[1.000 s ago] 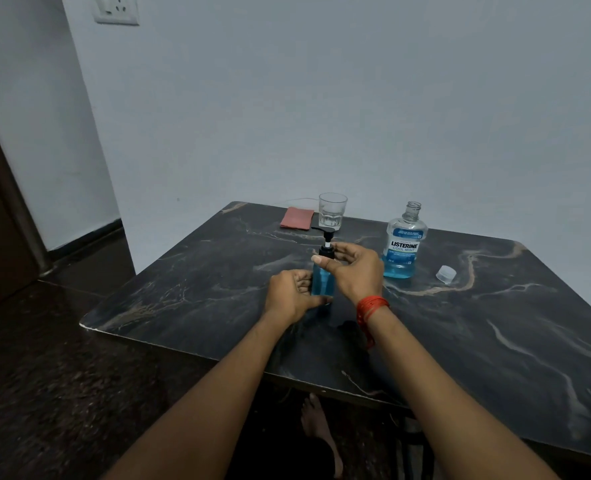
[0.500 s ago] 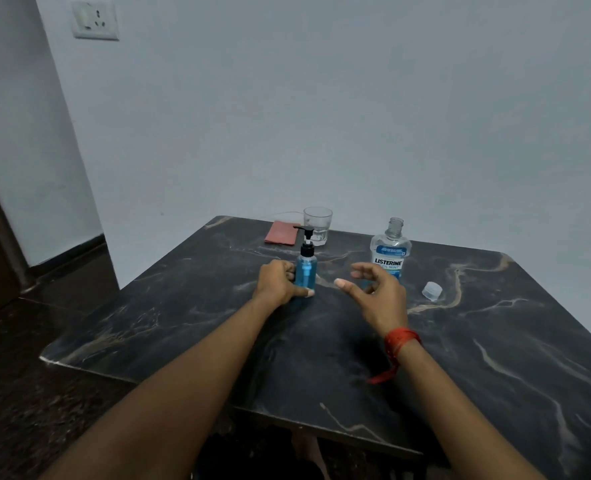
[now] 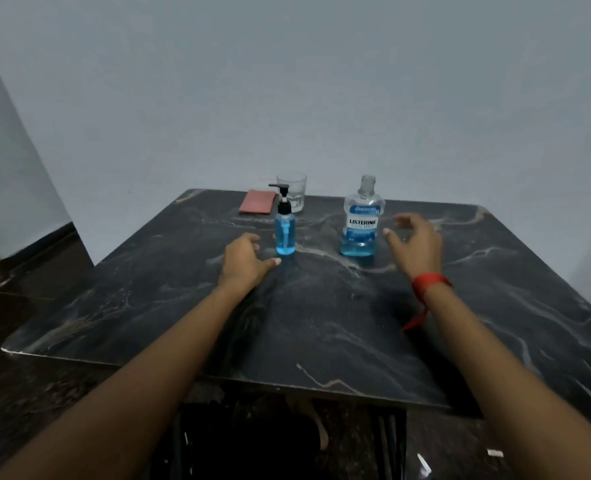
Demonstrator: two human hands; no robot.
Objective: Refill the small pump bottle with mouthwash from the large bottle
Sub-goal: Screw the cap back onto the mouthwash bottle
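Head view, small clear pump bottle of blue liquid with black pump: standing upright on the dark marble-patterned table, pump on, just beyond the left hand.
Left hand: resting on the table, fingers loosely curled and holding nothing; thumb tip lying just beside the bottle base, not touching.
Right hand: hovering with fingers spread wide, empty, just right of the large clear Listerine bottle of blue mouthwash; blurred.
Large bottle: standing uncapped, well apart from the small one.
Far edge: clear drinking glass and flat red card sitting behind the pump bottle.
Open room: bare tabletop spreading between both forearms toward the near edge.
Change from 0.5 s ago: left hand is letting go of the pump bottle; right hand is shifting rightward past the large bottle.
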